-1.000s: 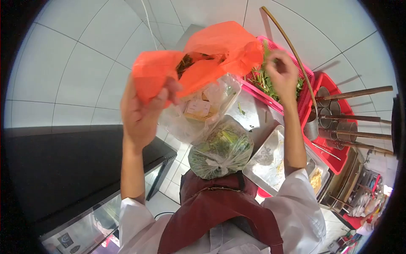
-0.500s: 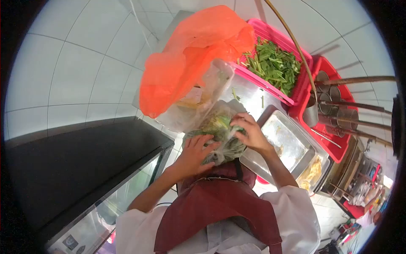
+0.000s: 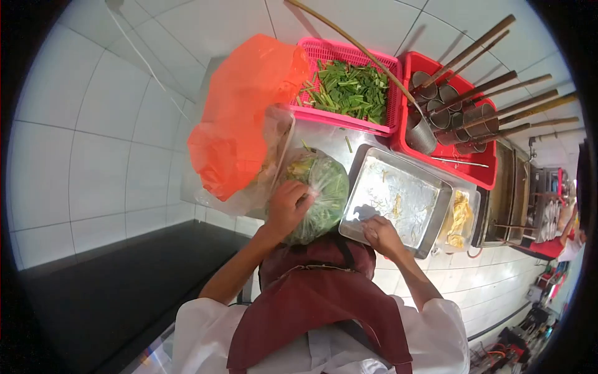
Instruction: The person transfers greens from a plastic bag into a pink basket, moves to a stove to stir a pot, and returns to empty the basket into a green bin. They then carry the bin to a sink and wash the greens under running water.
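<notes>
Glossy clear plastic bag, shiny metal tray

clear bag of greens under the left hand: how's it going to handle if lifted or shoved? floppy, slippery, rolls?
Probably floppy: the clear bag of greens is thin film bulging around loose leaves, and the left hand presses into it. Likely light for its bulk, since it looks like leaves and stems. The glossy film may be slippery. Its rounded shape sits by the steel tray, so a shove might slump or roll it.

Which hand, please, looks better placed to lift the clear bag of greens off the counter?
Left, most likely. The left hand already rests on the clear bag of greens, while the right hand is at the near edge of the metal tray.
</notes>
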